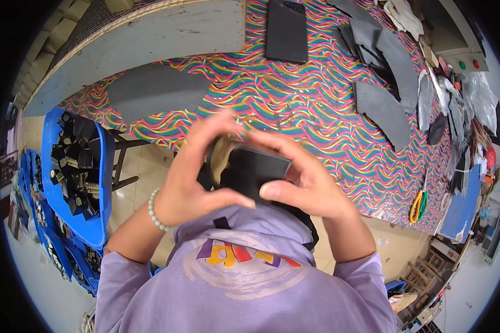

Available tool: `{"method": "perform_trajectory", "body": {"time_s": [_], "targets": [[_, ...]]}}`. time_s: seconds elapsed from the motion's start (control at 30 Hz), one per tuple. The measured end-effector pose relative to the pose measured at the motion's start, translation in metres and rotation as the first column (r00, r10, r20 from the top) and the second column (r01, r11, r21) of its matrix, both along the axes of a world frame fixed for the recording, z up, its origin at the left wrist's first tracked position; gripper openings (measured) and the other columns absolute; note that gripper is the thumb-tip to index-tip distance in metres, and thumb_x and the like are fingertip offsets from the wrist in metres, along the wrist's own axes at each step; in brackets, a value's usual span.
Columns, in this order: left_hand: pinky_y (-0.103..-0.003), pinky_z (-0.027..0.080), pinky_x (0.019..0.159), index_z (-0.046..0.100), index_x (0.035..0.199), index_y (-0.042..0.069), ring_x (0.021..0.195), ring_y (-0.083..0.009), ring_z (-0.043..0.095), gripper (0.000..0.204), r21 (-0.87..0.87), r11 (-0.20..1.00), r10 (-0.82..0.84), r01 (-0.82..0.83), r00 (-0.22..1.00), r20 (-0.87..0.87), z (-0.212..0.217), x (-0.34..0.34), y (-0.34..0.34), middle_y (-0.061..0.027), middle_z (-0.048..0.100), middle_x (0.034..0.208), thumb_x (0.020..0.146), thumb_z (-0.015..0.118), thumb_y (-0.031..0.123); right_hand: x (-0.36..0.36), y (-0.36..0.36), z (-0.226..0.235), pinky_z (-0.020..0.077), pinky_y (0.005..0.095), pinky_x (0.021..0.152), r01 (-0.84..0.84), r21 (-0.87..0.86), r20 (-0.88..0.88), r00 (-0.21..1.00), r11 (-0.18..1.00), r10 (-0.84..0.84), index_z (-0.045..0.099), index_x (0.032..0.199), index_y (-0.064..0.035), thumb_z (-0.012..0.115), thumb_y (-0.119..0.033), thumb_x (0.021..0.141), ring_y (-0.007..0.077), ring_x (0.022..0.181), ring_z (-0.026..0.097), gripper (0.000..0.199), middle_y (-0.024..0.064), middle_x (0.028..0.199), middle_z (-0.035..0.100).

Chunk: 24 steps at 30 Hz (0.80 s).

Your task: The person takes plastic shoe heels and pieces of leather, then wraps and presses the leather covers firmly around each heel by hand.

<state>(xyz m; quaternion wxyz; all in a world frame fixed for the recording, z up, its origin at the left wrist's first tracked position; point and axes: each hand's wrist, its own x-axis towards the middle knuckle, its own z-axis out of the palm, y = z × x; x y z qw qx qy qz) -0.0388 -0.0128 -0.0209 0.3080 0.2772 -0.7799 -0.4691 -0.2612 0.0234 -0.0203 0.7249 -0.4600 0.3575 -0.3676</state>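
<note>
Close in front of my body, above the table's near edge, I hold a black block heel (253,173) with a smooth dark face and a tan, curved end on its left. My right hand (314,186) grips its right side, thumb on the near face and fingers bent over the far edge. Around the left end curves my left hand (190,166), its fingers arched and slightly blurred, its thumb stretched along the near side. What the left fingertips touch is partly hidden.
On the patterned table (283,105) lie a flat grey sheet (158,91), a black slab (286,32), several dark curved pieces (383,111) and scissors (418,205) with yellow and green handles. A grey board (144,41) borders the far left. Below it, a blue bin (106,188) holds several black heels.
</note>
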Motion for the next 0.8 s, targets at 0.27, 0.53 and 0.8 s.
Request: {"method": "perform_trajectory", "body": {"time_s": [0.27, 0.53, 0.8], "targets": [[-0.037, 0.03, 0.11, 0.029, 0.141, 0.0, 0.135, -0.0254, 0.035, 0.062, 0.601, 0.799, 0.298, 0.032, 0.847, -0.44, -0.014, -0.029, 0.007, -0.0188, 0.031, 0.148, 0.094, 0.052, 0.033, 0.036, 0.01, -0.028, 0.0355, 0.0374, 0.103, 0.201, -0.51, -0.252, 0.895, 0.837, -0.369, 0.015, 0.15, 0.0002, 0.076, -0.019, 0.077, 0.0276, 0.126, 0.041, 0.097, 0.018, 0.135, 0.037], [-0.053, 0.012, 0.114, 0.039, 0.132, 0.004, 0.142, -0.0436, 0.014, 0.061, -0.02, 0.993, 0.111, -0.115, 0.986, -0.125, -0.022, -0.031, 0.007, -0.022, 0.026, 0.15, 0.084, 0.066, 0.03, 0.02, 0.011, -0.025, 0.0229, 0.0364, 0.112, 0.187, -0.228, -0.066, 0.976, 0.955, -0.207, 0.011, 0.15, 0.0012, 0.065, -0.018, 0.086, 0.0272, 0.144, 0.017, 0.086, 0.0188, 0.156, 0.014], [-0.053, 0.017, 0.113, 0.038, 0.133, 0.004, 0.141, -0.0456, 0.015, 0.071, -0.128, 0.992, 0.014, -0.013, 1.0, 0.01, -0.013, -0.022, -0.001, -0.0225, 0.028, 0.149, 0.077, 0.076, 0.025, 0.025, 0.013, -0.024, 0.02, 0.0363, 0.114, 0.167, -0.016, 0.155, 0.974, 0.986, -0.163, 0.012, 0.149, 0.0027, 0.046, -0.025, 0.098, 0.0242, 0.144, 0.016, 0.067, 0.0176, 0.155, 0.013]]}}
